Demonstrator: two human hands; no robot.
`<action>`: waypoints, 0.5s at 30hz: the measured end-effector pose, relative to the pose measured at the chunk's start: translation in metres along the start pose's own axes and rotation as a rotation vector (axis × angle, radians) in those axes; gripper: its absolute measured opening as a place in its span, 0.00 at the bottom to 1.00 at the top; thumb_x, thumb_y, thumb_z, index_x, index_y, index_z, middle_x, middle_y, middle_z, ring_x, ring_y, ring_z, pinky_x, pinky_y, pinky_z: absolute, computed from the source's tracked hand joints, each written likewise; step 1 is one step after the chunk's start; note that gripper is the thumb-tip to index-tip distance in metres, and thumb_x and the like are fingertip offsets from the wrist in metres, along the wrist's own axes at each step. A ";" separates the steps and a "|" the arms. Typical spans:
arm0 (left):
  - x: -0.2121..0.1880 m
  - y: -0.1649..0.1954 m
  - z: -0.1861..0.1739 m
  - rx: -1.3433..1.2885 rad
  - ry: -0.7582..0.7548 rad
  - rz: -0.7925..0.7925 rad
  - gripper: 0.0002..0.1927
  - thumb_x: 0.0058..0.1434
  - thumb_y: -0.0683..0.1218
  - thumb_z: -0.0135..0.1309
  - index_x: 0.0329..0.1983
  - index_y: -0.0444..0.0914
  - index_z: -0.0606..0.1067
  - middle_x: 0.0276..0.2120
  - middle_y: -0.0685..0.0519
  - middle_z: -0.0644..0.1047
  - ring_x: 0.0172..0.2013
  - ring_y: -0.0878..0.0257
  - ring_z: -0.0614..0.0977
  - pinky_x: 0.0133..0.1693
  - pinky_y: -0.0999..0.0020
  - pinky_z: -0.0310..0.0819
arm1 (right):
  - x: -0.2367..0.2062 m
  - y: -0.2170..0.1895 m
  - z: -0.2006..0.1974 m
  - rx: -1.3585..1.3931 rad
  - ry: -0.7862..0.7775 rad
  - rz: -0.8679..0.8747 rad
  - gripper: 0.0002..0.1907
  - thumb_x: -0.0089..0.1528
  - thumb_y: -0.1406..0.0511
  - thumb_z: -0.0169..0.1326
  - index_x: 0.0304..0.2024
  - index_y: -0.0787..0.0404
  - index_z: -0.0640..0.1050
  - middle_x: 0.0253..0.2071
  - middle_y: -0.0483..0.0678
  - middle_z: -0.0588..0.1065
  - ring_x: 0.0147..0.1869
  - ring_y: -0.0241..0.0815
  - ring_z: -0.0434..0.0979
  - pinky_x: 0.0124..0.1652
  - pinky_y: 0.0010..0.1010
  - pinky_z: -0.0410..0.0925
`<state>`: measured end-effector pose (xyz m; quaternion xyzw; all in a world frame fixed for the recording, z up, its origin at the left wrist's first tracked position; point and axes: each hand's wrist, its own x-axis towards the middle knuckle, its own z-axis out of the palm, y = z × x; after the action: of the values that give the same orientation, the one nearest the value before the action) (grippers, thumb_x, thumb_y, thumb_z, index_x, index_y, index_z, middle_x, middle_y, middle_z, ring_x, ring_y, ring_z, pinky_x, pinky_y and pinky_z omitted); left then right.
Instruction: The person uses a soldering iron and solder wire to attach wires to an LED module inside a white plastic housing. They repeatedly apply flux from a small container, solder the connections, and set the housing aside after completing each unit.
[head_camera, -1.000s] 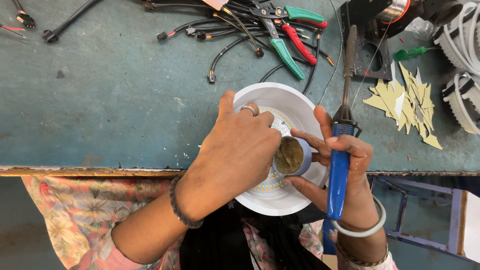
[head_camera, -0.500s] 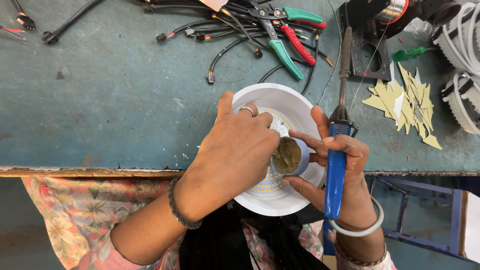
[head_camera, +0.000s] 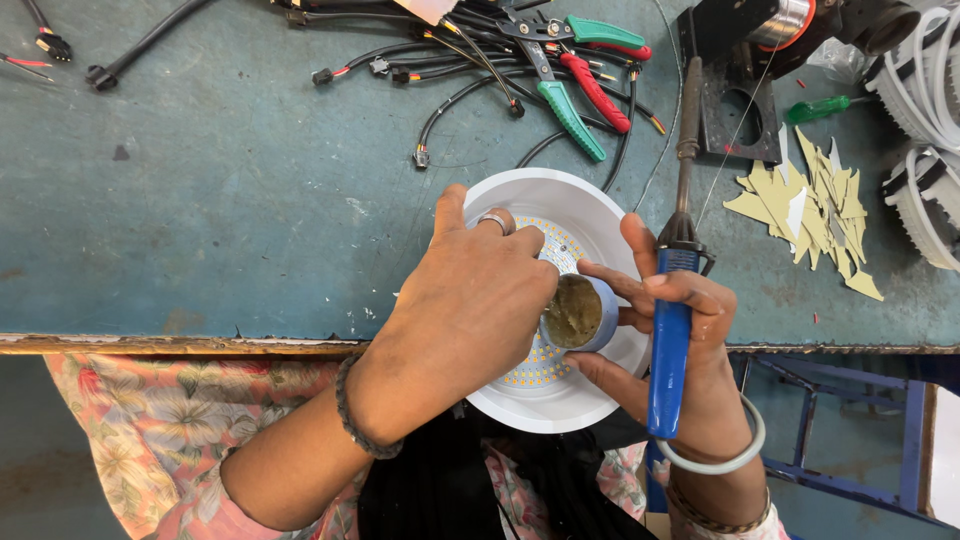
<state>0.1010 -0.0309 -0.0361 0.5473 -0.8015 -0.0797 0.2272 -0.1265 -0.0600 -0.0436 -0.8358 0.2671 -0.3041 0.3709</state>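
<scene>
Soldering iron (head_camera: 672, 330) slightly lower, steadier

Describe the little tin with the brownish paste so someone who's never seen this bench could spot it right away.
Start at the round white lamp housing on the near edge of the blue-green workbench. Over its ring of small yellow LED dots, the left hand and the right hand, which also grips a blue-handled soldering iron, meet around the small tin. It is the only pale blue round container, filled with dull brown-green paste.

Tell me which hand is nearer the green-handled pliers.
Left. The left hand lies just below the green-handled pliers, over the white lamp dish; the right hand, gripping the blue-handled soldering iron, sits lower, further off.
</scene>
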 end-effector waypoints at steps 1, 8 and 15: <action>0.000 0.000 0.000 0.003 0.004 0.001 0.06 0.47 0.41 0.57 0.26 0.39 0.83 0.32 0.48 0.80 0.42 0.48 0.81 0.55 0.35 0.58 | 0.000 0.000 0.000 -0.006 0.003 0.003 0.47 0.50 0.78 0.68 0.58 0.52 0.51 0.77 0.72 0.52 0.72 0.66 0.71 0.52 0.41 0.79; 0.000 0.000 0.000 -0.004 0.008 -0.001 0.06 0.48 0.41 0.57 0.27 0.39 0.83 0.32 0.48 0.80 0.43 0.48 0.81 0.56 0.35 0.57 | 0.003 0.002 0.000 -0.019 0.014 -0.021 0.47 0.50 0.78 0.68 0.58 0.53 0.51 0.76 0.73 0.51 0.72 0.65 0.71 0.54 0.41 0.80; 0.001 0.000 0.001 0.000 -0.001 -0.005 0.05 0.48 0.41 0.57 0.26 0.40 0.83 0.33 0.48 0.80 0.44 0.48 0.81 0.57 0.34 0.57 | 0.000 0.004 -0.001 -0.008 0.039 -0.014 0.47 0.51 0.78 0.68 0.58 0.52 0.51 0.77 0.72 0.51 0.73 0.65 0.70 0.56 0.42 0.80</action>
<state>0.1005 -0.0324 -0.0369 0.5494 -0.8003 -0.0805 0.2264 -0.1280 -0.0625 -0.0460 -0.8333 0.2694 -0.3217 0.3601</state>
